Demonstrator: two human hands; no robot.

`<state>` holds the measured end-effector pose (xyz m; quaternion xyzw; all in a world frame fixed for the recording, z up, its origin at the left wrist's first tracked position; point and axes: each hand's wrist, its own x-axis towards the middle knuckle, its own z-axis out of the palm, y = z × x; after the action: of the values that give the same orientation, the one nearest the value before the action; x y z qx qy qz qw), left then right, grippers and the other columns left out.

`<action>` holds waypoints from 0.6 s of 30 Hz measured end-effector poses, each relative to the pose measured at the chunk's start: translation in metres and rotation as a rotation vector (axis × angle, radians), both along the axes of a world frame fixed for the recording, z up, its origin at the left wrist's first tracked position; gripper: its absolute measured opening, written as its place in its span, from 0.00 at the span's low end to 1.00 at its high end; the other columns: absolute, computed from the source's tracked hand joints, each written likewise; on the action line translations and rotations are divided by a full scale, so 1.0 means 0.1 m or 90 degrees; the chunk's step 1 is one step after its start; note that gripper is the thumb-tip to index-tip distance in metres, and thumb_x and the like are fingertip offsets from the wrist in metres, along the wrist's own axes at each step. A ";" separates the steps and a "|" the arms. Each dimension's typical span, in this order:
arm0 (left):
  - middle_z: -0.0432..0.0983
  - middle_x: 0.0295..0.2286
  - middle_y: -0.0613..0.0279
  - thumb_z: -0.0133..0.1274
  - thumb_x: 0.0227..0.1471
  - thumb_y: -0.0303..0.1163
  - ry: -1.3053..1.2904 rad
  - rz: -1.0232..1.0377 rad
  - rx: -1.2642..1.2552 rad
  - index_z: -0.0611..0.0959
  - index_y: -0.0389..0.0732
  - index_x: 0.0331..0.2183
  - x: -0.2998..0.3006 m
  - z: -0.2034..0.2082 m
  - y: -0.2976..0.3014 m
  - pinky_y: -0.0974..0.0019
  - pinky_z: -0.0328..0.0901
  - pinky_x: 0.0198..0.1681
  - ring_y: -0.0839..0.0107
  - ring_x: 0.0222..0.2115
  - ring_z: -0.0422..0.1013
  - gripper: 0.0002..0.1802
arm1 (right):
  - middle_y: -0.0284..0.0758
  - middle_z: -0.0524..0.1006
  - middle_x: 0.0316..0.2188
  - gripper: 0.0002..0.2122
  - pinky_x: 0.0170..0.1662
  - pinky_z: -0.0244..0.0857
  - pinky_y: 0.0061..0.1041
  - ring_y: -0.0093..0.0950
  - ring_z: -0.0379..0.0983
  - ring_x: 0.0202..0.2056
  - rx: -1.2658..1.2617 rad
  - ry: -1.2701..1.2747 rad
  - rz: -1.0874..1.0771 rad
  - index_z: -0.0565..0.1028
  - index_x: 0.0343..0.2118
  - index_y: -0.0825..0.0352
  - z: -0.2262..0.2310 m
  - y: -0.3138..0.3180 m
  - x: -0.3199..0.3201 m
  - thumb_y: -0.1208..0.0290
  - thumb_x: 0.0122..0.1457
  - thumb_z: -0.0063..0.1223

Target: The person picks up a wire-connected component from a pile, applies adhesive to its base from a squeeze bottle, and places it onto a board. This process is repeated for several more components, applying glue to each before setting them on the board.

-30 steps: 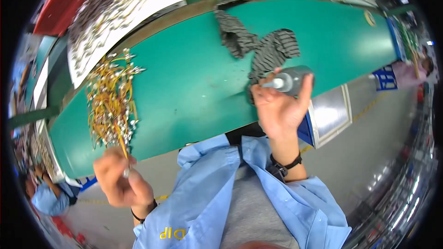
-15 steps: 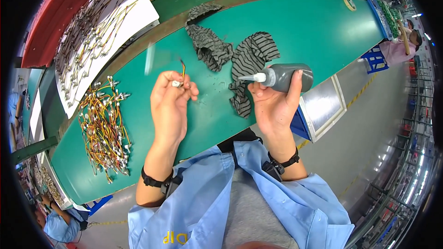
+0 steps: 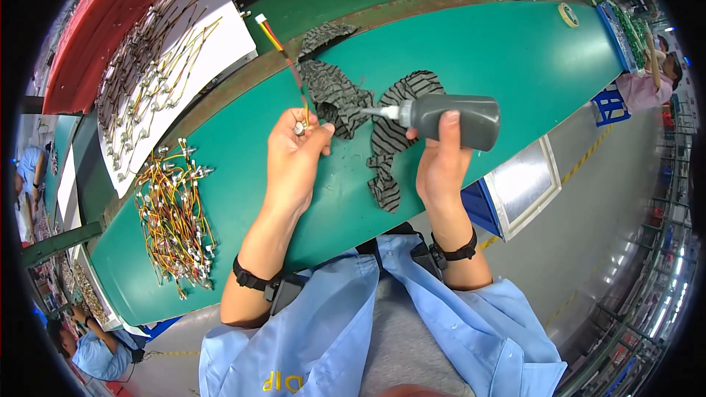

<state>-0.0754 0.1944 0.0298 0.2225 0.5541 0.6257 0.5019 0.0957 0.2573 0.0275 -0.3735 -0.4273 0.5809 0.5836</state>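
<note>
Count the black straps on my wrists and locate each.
2. The left strap circles the wrist behind the left hand, which pinches a cable; the right strap circles the wrist behind the right hand, which holds the bottle. The blue jacket may hide more.

The fingers (image 3: 319,138) are over a long green table (image 3: 515,51). A messy wire pile (image 3: 176,220) lies to their left, a stripy cloth (image 3: 389,137) between and past them, and maybe tape (image 3: 562,15) far right.
</note>
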 end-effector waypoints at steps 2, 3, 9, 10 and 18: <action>0.69 0.27 0.64 0.52 0.47 0.17 0.068 0.034 0.032 0.67 0.39 0.28 0.05 -0.07 0.08 0.76 0.62 0.31 0.79 0.27 0.65 0.10 | 0.34 0.74 0.33 0.15 0.31 0.66 0.27 0.25 0.71 0.32 0.000 -0.022 0.007 0.70 0.39 0.67 -0.04 0.01 -0.04 0.58 0.60 0.49; 0.69 0.27 0.65 0.52 0.47 0.17 0.101 0.051 0.048 0.65 0.40 0.26 0.07 -0.11 0.11 0.77 0.62 0.31 0.80 0.28 0.65 0.12 | 0.34 0.74 0.33 0.14 0.30 0.66 0.25 0.24 0.71 0.32 -0.001 -0.045 0.016 0.70 0.39 0.67 -0.07 0.02 -0.05 0.60 0.60 0.51; 0.68 0.25 0.65 0.52 0.48 0.17 0.159 -0.022 0.047 0.59 0.43 0.22 0.10 -0.19 0.15 0.76 0.62 0.29 0.81 0.27 0.65 0.18 | 0.33 0.74 0.31 0.13 0.27 0.66 0.24 0.22 0.70 0.29 0.012 -0.120 0.039 0.71 0.38 0.68 -0.19 0.05 -0.12 0.63 0.57 0.55; 0.68 0.25 0.64 0.52 0.48 0.16 0.168 -0.006 0.058 0.59 0.43 0.21 0.12 -0.18 0.16 0.76 0.62 0.29 0.80 0.26 0.65 0.19 | 0.33 0.74 0.30 0.13 0.27 0.66 0.23 0.22 0.70 0.29 0.010 -0.125 0.038 0.71 0.37 0.68 -0.17 0.05 -0.12 0.63 0.58 0.54; 0.67 0.22 0.63 0.53 0.46 0.16 0.255 -0.167 0.169 0.56 0.44 0.17 -0.03 0.07 0.09 0.74 0.59 0.26 0.79 0.23 0.62 0.23 | 0.32 0.73 0.23 0.13 0.23 0.62 0.22 0.22 0.68 0.23 -0.120 0.047 0.131 0.70 0.31 0.66 -0.04 0.23 -0.05 0.58 0.60 0.49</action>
<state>-0.0788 0.2030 0.0370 0.4753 0.5224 0.5660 0.4253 0.0904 0.2798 0.0238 -0.3591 -0.3850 0.6888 0.4984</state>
